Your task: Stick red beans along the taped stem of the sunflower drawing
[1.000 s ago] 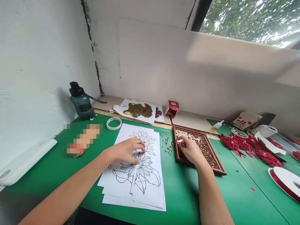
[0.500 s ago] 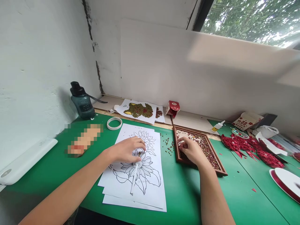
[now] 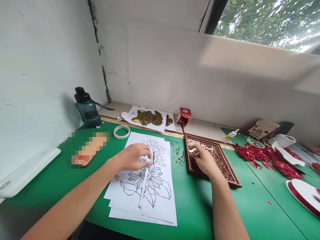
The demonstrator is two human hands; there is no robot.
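My left hand (image 3: 136, 156) is over a sheet with a sunflower line drawing (image 3: 157, 196). Its thumb and fingers close around a slim pale stick (image 3: 146, 176) with a dark upper end, slanting over the drawing; its exact kind is unclear. Reaching into a brown wooden frame tray (image 3: 187, 160), my right hand (image 3: 201, 159) has bent fingers drawn together at the tray's left side. Small red-brown and greenish beans (image 3: 221, 163) cover much of the tray bottom. Whatever those fingertips hold is too small or hidden to make out.
Loose beans (image 3: 180, 156) lie between paper and tray. Behind are a tape roll (image 3: 121, 132), a water bottle (image 3: 87, 110), a bean picture (image 3: 150, 119), a red box (image 3: 184, 115) and a glue bottle (image 3: 232, 134). Red shredded decorations (image 3: 265, 155) and a ribbon spool (image 3: 303, 196) occupy the right.
My left hand has shifted slightly up and left, and the stick's dark end shows more plainly. My right hand stays at the tray's left side with a slight finger movement.
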